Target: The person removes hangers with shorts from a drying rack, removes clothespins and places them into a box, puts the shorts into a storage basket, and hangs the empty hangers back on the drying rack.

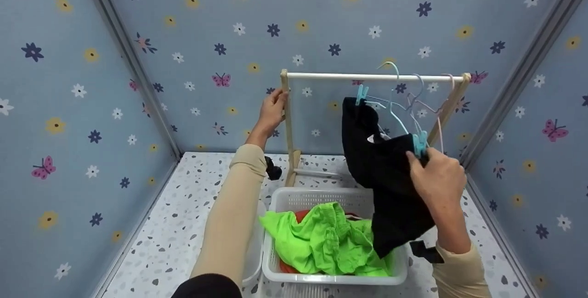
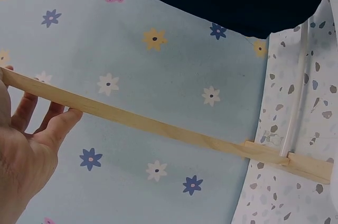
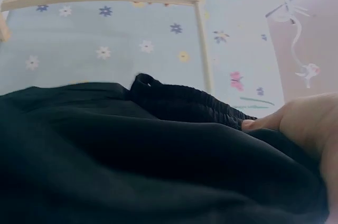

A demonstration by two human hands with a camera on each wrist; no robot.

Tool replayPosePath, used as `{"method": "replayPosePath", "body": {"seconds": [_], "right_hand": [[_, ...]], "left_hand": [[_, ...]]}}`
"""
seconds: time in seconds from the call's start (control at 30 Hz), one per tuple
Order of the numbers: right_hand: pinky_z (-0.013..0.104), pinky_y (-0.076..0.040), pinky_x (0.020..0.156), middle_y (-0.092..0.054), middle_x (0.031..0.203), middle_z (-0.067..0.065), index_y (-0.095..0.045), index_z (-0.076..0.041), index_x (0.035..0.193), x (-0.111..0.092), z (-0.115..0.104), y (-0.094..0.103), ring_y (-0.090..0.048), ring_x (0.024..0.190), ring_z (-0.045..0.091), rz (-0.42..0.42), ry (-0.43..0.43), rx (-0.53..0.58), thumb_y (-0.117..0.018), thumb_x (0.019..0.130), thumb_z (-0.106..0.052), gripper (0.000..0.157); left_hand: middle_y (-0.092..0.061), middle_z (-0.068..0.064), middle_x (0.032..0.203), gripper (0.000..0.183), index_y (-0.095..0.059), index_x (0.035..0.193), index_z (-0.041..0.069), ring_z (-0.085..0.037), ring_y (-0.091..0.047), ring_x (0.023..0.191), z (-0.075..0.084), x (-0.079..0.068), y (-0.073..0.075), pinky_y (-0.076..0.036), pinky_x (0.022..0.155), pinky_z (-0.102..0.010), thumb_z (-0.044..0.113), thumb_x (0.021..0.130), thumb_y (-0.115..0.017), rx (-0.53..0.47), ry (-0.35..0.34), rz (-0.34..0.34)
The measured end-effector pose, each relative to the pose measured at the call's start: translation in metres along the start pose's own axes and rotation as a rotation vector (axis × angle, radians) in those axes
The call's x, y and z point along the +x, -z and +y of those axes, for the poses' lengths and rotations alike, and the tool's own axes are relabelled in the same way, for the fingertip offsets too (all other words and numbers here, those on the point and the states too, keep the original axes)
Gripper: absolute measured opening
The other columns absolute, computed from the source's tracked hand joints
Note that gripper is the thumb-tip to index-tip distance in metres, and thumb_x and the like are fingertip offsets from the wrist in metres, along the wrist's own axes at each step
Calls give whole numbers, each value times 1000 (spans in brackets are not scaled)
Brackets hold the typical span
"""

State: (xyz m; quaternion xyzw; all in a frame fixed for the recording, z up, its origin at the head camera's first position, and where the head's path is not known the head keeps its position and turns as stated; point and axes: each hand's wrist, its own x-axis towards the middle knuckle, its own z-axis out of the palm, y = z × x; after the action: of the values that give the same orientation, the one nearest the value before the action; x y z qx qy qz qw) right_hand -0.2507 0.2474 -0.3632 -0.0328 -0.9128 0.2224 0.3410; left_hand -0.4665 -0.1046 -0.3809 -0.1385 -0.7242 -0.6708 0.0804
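Observation:
My left hand [image 1: 272,110] grips the upper part of the wooden side post [image 1: 289,137] of a small clothes rack. In the left wrist view the fingers and thumb [image 2: 62,124] lie around that post. Black shorts [image 1: 390,183] with a gathered elastic waistband [image 3: 195,99] hang from a light-blue hanger [image 1: 400,121]. Two blue clips hold the waistband, one at the left corner [image 1: 361,94] and one at the right [image 1: 420,144]. Beside the right clip, my right hand [image 1: 441,181] pinches the waistband corner. Whether the hanger's hook rests on the rod cannot be told.
Purple and pink hangers [image 1: 420,84] hang on the rack's white rod [image 1: 335,76], toward its right end. Below stands a white basket [image 1: 333,280] holding bright green and red clothes [image 1: 321,238]. Another white container [image 1: 253,252] sits to its left. Patterned walls enclose the speckled table [image 1: 170,229].

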Motion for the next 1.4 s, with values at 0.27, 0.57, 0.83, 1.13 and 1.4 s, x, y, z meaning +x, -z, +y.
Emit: {"method": "replayPosePath", "body": {"seconds": [0.27, 0.57, 0.83, 1.13, 1.4], "right_hand": [[34, -23, 47, -28, 51, -1, -42, -12, 61, -5, 10, 35, -33, 45, 21, -8, 40, 33, -70, 89, -40, 49], [27, -23, 46, -32, 53, -2, -50, -12, 63, -6, 23, 62, -35, 45, 17, -64, 94, 126, -74, 86, -38, 42], [24, -21, 43, -34, 51, -3, -54, -14, 63, -8, 37, 73, -27, 42, 2, -60, 204, 271, -81, 81, -21, 33], [18, -27, 44, -46, 52, -1, -63, -9, 67, -9, 44, 78, -33, 42, 0, -56, 332, 376, -81, 74, 2, 23], [16, -29, 45, -46, 54, -5, -62, -10, 67, -14, 27, 82, -37, 44, -2, -104, 429, 442, -81, 69, 8, 26]], "left_hand": [[-49, -6, 139, 48, -43, 146, 21, -25, -45, 130, 1, 2, -2, -35, 103, -55, 40, 102, -42, 11, 50, -15], [-50, -3, 138, 56, -45, 145, 24, -26, -46, 129, -4, 0, -3, -38, 102, -54, 51, 97, -45, 28, 11, 20], [-52, -5, 133, 48, -46, 145, 22, -21, -49, 124, 0, -2, -2, -37, 103, -53, 41, 101, -44, -13, -1, -5], [-50, -9, 137, 46, -44, 146, 15, -23, -48, 125, 26, -18, -3, -38, 103, -50, 33, 104, -41, 7, 47, -28], [-50, -8, 136, 47, -42, 147, 15, -22, -48, 126, 27, -17, -1, -37, 104, -50, 32, 104, -42, -28, 61, -31]]}}
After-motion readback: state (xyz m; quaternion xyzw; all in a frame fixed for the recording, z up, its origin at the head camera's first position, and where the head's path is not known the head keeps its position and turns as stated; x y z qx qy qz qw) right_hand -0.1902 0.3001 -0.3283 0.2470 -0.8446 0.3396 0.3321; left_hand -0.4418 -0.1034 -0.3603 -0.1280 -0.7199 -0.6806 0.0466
